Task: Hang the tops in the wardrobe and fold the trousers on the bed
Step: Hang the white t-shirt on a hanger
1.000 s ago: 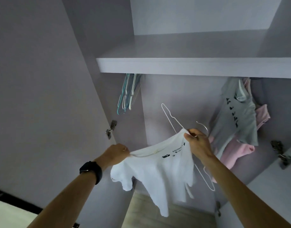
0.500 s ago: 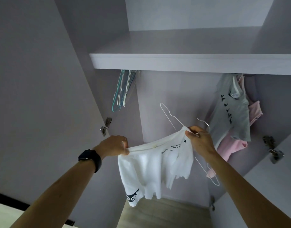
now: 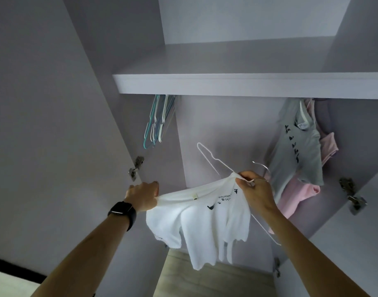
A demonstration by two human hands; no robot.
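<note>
A white top [image 3: 207,221] with small dark prints hangs stretched between my hands in front of the open wardrobe. My left hand [image 3: 144,197] grips its left edge. My right hand [image 3: 255,189] pinches its right edge together with a white wire hanger [image 3: 211,160]. One hanger arm sticks up to the left, the other runs down behind my right forearm, and its metal hook shows just past my right hand. A grey top [image 3: 297,151] and a pink top [image 3: 299,194] hang at the wardrobe's right.
Several empty hangers [image 3: 159,123] hang at the left under the wardrobe shelf [image 3: 237,85]. Open doors stand on both sides, with hinges [image 3: 136,168] at the left and hinges [image 3: 352,197] at the right. The wardrobe's wooden floor [image 3: 213,279] lies below.
The white top has been pulled a little wider between my hands and its hanging folds have shifted. My left hand has moved slightly left; the hanger stays in my right hand.
</note>
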